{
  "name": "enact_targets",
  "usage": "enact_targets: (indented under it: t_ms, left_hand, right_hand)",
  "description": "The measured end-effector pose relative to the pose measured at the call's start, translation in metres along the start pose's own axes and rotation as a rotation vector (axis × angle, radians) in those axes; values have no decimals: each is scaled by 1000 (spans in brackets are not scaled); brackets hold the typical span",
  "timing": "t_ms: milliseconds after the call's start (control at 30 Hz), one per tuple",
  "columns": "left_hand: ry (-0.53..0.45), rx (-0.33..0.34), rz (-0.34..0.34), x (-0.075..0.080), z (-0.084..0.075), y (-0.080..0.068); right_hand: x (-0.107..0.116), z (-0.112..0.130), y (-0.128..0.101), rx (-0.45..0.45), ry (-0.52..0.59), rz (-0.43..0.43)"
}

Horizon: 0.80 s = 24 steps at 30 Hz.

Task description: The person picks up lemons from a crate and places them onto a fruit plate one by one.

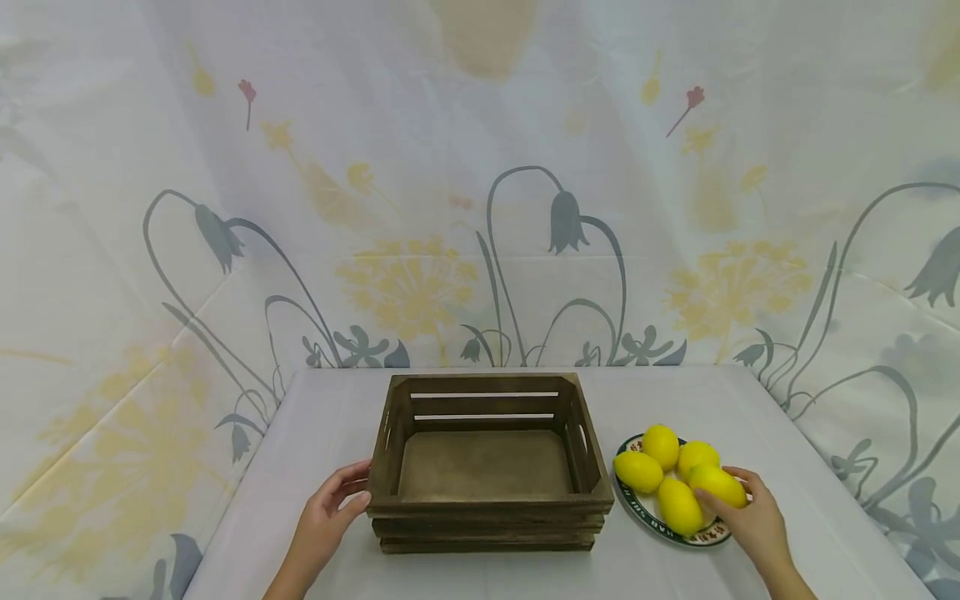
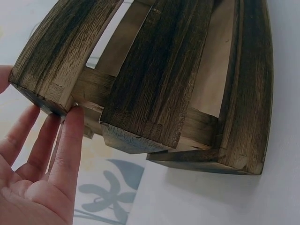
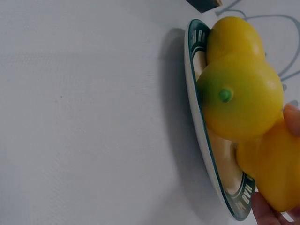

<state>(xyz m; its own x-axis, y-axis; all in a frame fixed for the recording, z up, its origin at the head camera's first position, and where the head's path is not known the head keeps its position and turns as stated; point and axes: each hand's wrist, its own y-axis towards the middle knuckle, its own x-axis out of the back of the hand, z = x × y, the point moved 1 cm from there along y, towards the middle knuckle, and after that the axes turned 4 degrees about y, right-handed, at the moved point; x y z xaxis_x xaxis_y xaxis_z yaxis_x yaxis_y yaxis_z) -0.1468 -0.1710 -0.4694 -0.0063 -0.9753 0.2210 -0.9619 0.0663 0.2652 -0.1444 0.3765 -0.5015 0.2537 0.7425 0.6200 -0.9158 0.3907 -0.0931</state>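
A brown slatted wooden crate (image 1: 491, 506) stands in the middle of the table, its inside bare. At its left side is my left hand (image 1: 326, 517), and in the left wrist view its extended fingertips touch the end of a slat (image 2: 47, 93). On the right, a patterned plate (image 1: 630, 502) with a dark green rim bears several yellow lemons (image 1: 660, 447). My right hand (image 1: 757, 523) pinches the rightmost lemon (image 1: 720, 485) between thumb and fingers, over the plate's right side. In the right wrist view this lemon (image 3: 281, 164) sits close beside another with a green tip (image 3: 241, 101).
The white-covered table (image 1: 330, 408) extends around the crate and plate. Behind it and along both sides hangs a pale curtain (image 1: 420, 167) printed with grey and yellow flowers. A narrow strip of table separates the crate's right side from the plate.
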Motion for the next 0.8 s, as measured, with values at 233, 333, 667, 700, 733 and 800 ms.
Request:
enact_targets:
  t_ms: [233, 333, 667, 700, 733, 800]
  left_hand:
    - [3, 9, -2, -1, 0, 0]
    - [5, 14, -4, -1, 0, 0]
    - [12, 36, -20, -2, 0, -1]
    - [13, 39, -21, -2, 0, -1]
    - [12, 40, -22, -2, 0, -1]
    - [8, 28, -24, -1, 0, -1]
  right_hand:
    - [-2, -5, -1, -72, 1, 110]
    - [-2, -7, 0, -79, -13, 148]
    - [-3, -6, 2, 1, -114, 212]
    - [-3, -6, 2, 6, -116, 206]
    - [-2, -7, 2, 10, -116, 201]
    - [-1, -7, 2, 16, -112, 186]
